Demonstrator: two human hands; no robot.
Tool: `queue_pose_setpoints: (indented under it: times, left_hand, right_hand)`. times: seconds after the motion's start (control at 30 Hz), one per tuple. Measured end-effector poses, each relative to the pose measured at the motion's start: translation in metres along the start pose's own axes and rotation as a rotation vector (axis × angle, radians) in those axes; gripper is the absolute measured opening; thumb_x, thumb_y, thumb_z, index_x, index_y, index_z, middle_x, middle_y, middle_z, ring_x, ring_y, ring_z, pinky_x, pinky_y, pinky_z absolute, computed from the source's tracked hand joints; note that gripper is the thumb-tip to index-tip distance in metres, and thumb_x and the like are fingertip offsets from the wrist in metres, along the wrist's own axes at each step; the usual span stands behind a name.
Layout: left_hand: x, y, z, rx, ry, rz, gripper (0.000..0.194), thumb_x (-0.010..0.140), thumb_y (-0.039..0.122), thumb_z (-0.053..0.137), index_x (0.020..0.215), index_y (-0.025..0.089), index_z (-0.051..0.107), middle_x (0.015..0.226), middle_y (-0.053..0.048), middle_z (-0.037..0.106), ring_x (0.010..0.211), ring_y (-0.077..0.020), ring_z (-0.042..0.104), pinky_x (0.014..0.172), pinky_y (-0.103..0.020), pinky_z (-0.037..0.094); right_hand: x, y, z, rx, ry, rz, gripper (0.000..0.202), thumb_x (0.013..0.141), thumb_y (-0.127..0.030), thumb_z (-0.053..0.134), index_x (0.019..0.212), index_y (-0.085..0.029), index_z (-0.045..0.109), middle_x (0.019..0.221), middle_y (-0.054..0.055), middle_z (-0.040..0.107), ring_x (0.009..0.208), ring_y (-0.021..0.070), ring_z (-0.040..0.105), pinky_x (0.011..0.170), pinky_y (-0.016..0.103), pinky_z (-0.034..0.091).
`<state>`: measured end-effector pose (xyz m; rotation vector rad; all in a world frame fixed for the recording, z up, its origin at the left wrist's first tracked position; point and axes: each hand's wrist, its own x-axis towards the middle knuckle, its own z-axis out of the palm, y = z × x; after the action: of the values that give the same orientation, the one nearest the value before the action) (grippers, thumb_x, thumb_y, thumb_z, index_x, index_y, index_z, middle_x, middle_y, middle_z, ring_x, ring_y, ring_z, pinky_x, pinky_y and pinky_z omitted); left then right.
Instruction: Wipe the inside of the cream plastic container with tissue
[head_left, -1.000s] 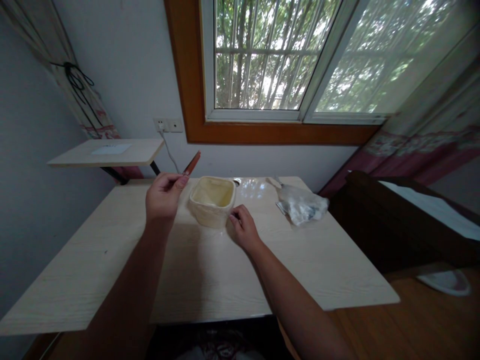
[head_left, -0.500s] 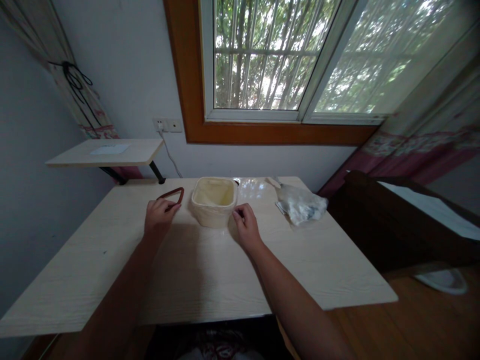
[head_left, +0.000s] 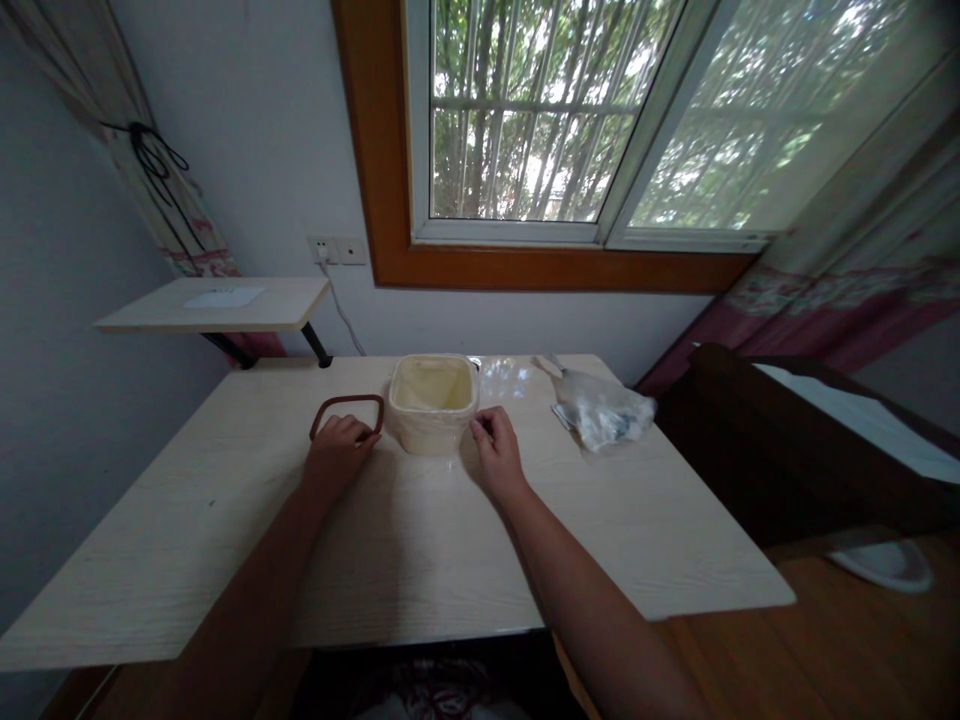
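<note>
Fingers of your left hand (head_left: 337, 455) grip the near side of a reddish-brown frame (head_left: 351, 399), which is just left of the cream container (head_left: 431, 435) standing on the tabletop (head_left: 450, 550). Your right hand (head_left: 496, 450) sits at the container's right side with its fingers curled in; whether they pinch its wall I cannot tell. Farther right, toward the tabletop's far edge, lies a crumpled plastic bag (head_left: 604, 408).
</note>
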<state>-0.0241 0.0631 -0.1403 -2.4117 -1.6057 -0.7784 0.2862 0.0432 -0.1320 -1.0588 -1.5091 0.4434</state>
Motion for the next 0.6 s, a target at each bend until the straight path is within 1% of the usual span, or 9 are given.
queue_pose_setpoints:
  times: [0.2, 0.4, 0.5, 0.6]
  left_hand:
    - [-0.002, 0.007, -0.006, -0.026, -0.094, -0.036, 0.022, 0.093, 0.04, 0.06, 0.087, 0.021, 0.07, 0.091, -0.007, 0.068, 0.091, -0.0251, 0.06, 0.085, -0.039, 0.046]
    - [-0.003, 0.009, -0.008, -0.073, -0.1, -0.052, 0.026, 0.093, 0.045, 0.06, 0.086, 0.022, 0.07, 0.091, -0.007, 0.069, 0.092, -0.0259, 0.062, 0.086, -0.04, 0.047]
    - [-0.001, 0.01, -0.008, -0.085, -0.029, -0.051, 0.027, 0.094, 0.046, 0.059, 0.089, 0.022, 0.07, 0.091, -0.006, 0.069, 0.092, -0.025, 0.062, 0.088, -0.04, 0.047]
    - [0.003, 0.016, -0.015, -0.12, 0.127, -0.041, 0.026, 0.097, 0.042, 0.053, 0.098, 0.022, 0.069, 0.096, -0.007, 0.07, 0.095, -0.0247, 0.062, 0.094, -0.041, 0.046]
  right_hand:
    - [0.0, 0.0, 0.0, -0.006, 0.003, 0.001, 0.009, 0.097, -0.03, 0.053, 0.092, -0.023, 0.057, 0.089, 0.001, 0.054, 0.083, 0.0194, 0.052, 0.074, 0.033, 0.041]
    - [0.001, -0.001, 0.0, 0.012, 0.011, 0.012, 0.009, 0.097, -0.031, 0.054, 0.093, -0.023, 0.056, 0.089, 0.001, 0.054, 0.084, 0.0193, 0.053, 0.075, 0.033, 0.042]
    - [0.0, -0.002, 0.0, 0.028, 0.025, 0.032, 0.01, 0.097, -0.032, 0.054, 0.092, -0.023, 0.056, 0.088, 0.001, 0.055, 0.083, 0.0189, 0.053, 0.075, 0.033, 0.043]
    - [-0.002, -0.004, -0.001, 0.062, 0.024, 0.059, 0.011, 0.098, -0.033, 0.053, 0.095, -0.023, 0.055, 0.086, 0.001, 0.057, 0.08, 0.0183, 0.055, 0.074, 0.032, 0.044]
